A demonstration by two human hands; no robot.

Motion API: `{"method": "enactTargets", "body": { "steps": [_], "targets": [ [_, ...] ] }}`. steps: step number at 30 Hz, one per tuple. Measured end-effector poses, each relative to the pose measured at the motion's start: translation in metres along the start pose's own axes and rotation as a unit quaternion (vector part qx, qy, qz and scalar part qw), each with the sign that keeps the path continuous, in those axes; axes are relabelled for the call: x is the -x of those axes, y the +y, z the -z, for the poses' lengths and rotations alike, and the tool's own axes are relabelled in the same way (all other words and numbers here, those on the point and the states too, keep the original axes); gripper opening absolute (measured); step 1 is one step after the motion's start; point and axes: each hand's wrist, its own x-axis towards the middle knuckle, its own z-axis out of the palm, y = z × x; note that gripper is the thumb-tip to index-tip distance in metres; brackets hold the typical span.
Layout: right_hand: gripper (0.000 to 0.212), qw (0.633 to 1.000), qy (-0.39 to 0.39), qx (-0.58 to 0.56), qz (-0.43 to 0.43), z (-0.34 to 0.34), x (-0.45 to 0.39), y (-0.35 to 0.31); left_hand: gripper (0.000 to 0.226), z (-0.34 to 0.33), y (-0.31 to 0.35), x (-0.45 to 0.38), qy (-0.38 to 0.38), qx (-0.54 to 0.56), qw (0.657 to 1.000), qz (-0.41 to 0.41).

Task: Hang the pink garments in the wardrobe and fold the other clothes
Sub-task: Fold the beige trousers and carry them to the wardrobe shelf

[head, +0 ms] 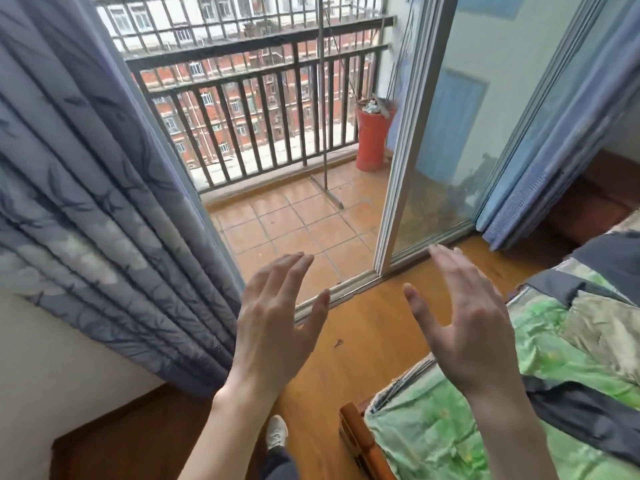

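Both hands up in front of the open balcony doorway, backs toward the camera, fingers straight and spread — left hand [277, 317] raised over the door track, right hand [464, 317] level with it, well apart, neither one holding or touching anything. Below, at the right edge, a bed with a green patterned cover [450, 427] and a wooden bed frame corner [360, 441] jutting out beside the right forearm. Across that cover, dark grey-blue fabric [581, 410] draped in a band, with more of it higher up near the frame edge; cannot tell whether it is clothing or bedding. No pink garment to point at in this view, and no wardrobe either, so cannot tell where they are. To the left, a long blue-grey curtain [86, 202] with a dark branch print hanging in folds down to the wooden floor [363, 341]. Straight ahead — tiled balcony floor [294, 230], dark metal railing [259, 116], a red bin [372, 140] in the far corner just beside the sliding glass door [450, 150]. At the bottom, one white shoe [277, 433] on the floorboards between the two forearms
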Motion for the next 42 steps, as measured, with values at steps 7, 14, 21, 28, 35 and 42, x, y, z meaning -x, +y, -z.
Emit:
{"method": "enactTargets", "body": {
  "steps": [7,14,21,28,35,42],
  "targets": [
    [0.068,0.995,0.028,0.058,-0.073,-0.068,-0.087,-0.042,0.055,-0.011,-0.081,-0.106,-0.052,0.040,0.994,-0.086],
    [0.065,0.976,0.052,0.129,-0.171,-0.083,-0.112,-0.040,0.051,-0.060,-0.097,-0.185,-0.113,0.077,0.975,-0.173],
    [0.065,0.938,0.095,0.192,-0.271,-0.076,-0.111,0.006,0.047,-0.143,-0.057,-0.241,-0.192,0.140,0.930,-0.280],
    [0.063,0.897,0.154,0.200,-0.364,-0.077,-0.143,0.088,0.046,-0.231,0.007,-0.305,-0.246,0.173,0.881,-0.365],
    [0.063,0.855,0.219,0.221,-0.414,-0.027,-0.185,0.181,0.044,-0.308,0.129,-0.383,-0.247,0.213,0.834,-0.445],
    [0.062,0.818,0.224,0.222,-0.480,0.002,-0.182,0.241,0.043,-0.385,0.217,-0.407,-0.288,0.247,0.785,-0.489]
  ]
}}
